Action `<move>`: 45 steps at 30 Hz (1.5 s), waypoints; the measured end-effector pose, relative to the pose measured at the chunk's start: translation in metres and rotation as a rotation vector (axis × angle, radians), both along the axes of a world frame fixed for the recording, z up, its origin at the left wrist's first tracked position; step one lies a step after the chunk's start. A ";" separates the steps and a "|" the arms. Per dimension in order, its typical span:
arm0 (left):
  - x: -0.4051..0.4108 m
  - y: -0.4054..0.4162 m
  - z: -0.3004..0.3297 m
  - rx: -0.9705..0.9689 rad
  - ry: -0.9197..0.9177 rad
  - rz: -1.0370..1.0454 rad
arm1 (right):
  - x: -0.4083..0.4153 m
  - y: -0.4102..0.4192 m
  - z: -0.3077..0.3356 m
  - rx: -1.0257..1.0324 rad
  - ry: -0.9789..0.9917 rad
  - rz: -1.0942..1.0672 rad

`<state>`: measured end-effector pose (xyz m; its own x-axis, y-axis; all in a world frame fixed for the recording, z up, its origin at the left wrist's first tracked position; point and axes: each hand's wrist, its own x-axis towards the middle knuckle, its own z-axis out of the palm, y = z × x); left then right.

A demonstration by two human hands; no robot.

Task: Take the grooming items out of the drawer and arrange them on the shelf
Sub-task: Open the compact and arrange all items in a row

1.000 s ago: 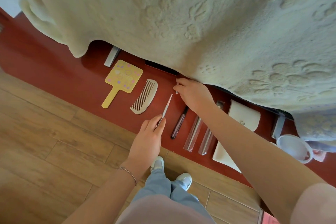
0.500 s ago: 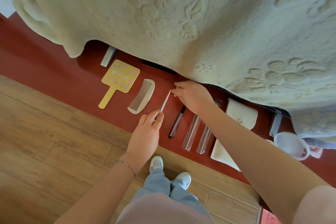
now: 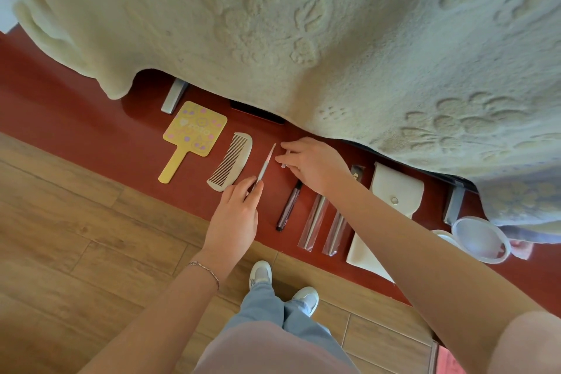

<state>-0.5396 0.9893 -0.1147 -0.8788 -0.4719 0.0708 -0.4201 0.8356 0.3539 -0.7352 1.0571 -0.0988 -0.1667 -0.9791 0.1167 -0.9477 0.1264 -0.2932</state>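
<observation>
Pale slim stick (image 3: 266, 163), pink tip, pinched in left hand (image 3: 233, 218)

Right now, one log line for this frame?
left hand: pinching thin pink-tipped stick | right hand: holding small clear cap | comb, mirror: placed on red shelf

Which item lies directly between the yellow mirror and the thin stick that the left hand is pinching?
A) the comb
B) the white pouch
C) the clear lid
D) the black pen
A: the comb lies right of the mirror and left of the stick pinched by the left hand.
</observation>
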 end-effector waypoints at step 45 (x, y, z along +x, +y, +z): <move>-0.030 0.029 0.001 0.125 0.042 -0.008 | -0.010 0.094 0.012 0.284 0.025 -0.183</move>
<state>-0.5699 1.0182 -0.1135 -0.8802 -0.4721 0.0487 -0.3960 0.7871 0.4729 -0.7456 1.1510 -0.0870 -0.3431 -0.9271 -0.1507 -0.9081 0.3684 -0.1989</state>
